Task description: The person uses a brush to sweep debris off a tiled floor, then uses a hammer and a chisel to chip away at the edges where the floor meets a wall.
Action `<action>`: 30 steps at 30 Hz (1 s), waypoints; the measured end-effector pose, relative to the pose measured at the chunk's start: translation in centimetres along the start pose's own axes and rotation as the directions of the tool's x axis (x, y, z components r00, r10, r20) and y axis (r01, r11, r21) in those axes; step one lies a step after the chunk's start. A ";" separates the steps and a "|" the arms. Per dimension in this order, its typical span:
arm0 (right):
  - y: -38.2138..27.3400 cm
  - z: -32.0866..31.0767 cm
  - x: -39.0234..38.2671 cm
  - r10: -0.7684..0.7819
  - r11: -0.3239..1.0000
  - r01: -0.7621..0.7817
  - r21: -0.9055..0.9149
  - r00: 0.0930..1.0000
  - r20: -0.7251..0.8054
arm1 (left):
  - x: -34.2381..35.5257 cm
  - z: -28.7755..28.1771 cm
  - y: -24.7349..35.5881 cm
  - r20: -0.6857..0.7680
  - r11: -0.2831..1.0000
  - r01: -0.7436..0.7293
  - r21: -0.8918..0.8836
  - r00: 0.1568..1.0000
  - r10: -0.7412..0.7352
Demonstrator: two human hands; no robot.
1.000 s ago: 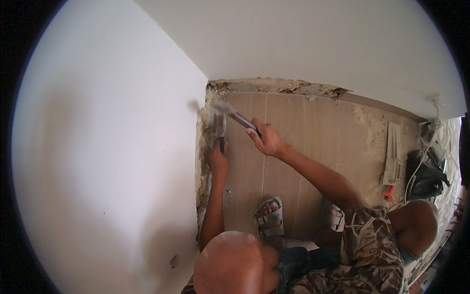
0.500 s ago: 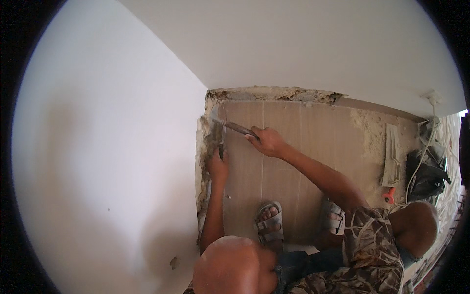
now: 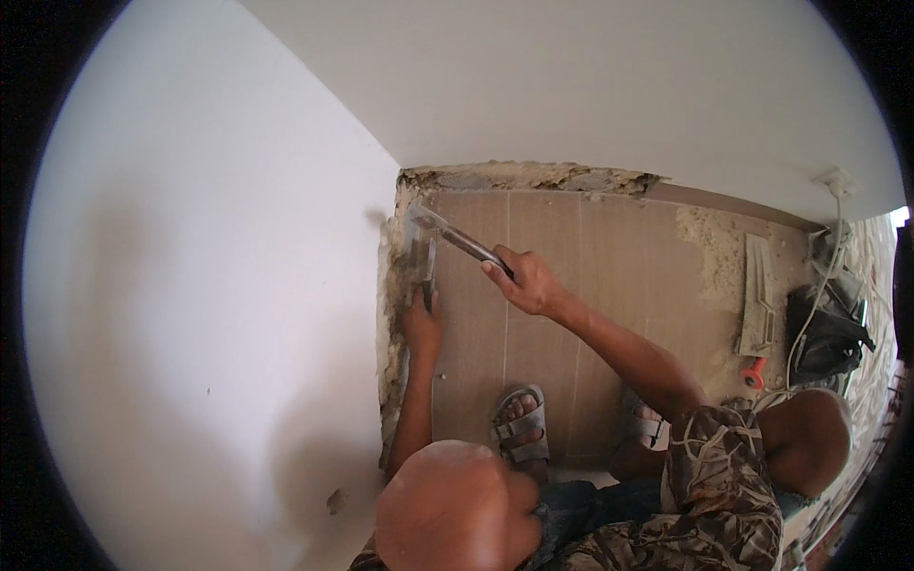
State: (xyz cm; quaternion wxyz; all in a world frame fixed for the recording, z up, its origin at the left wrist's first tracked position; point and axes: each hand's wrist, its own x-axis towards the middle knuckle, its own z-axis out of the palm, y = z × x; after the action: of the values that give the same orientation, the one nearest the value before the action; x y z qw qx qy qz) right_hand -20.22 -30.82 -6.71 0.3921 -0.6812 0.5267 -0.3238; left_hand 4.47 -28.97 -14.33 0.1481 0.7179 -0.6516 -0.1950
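My right hand [image 3: 524, 278] grips the dark handle of a hammer-like tool [image 3: 465, 242]; its metal head is up near the wall corner, over a second tool. My left hand [image 3: 421, 324] is closed on that second tool [image 3: 428, 266], a flat metal piece with a dark handle, upright along the chipped base [image 3: 390, 352] of the left white wall [image 3: 219, 266]. Rough, broken plaster [image 3: 533, 176] also runs along the bottom of the far wall.
Wood-look floor [image 3: 543, 333] lies under my sandalled feet [image 3: 519, 423]. At the right are a flat trowel [image 3: 757, 285], a red-orange handled object [image 3: 755, 371], a black bag [image 3: 824, 333], a white cable [image 3: 814, 324] and a wall socket [image 3: 836, 181].
The hammer-like tool, blurred earlier, has shifted slightly at the corner, down and then back up. My left hand stays on its tool by the wall base.
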 end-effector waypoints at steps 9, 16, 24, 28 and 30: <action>2.5 2.9 0.8 0.068 0.962 -0.028 -0.272 0.988 0.139 | 0.5 1.5 -2.2 -0.072 0.998 -0.055 0.032 0.996 0.057; 4.7 3.0 1.5 -0.038 0.933 0.081 -0.350 0.991 0.127 | 0.0 0.9 0.1 -0.020 0.999 -0.030 0.032 0.999 0.031; 2.7 1.1 0.9 0.171 0.985 -0.171 -0.010 0.985 -0.010 | -0.8 1.2 -0.9 -0.020 1.000 0.013 0.014 1.000 -0.012; 0.9 -0.1 0.7 0.192 0.981 -0.192 -0.010 0.981 0.011 | -2.5 -0.4 -1.8 -0.047 0.999 -0.030 0.024 0.998 0.032; 0.3 -0.4 0.2 0.156 0.986 -0.155 -0.067 0.988 0.019 | -2.9 0.1 -0.7 -0.047 1.000 -0.021 -0.006 0.999 0.021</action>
State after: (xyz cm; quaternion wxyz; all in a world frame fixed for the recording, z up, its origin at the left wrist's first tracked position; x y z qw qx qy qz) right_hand -20.61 -31.14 -6.78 0.3998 -0.6543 0.5838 -0.2667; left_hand 4.84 -25.96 -14.52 0.1678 0.7149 -0.6548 -0.1787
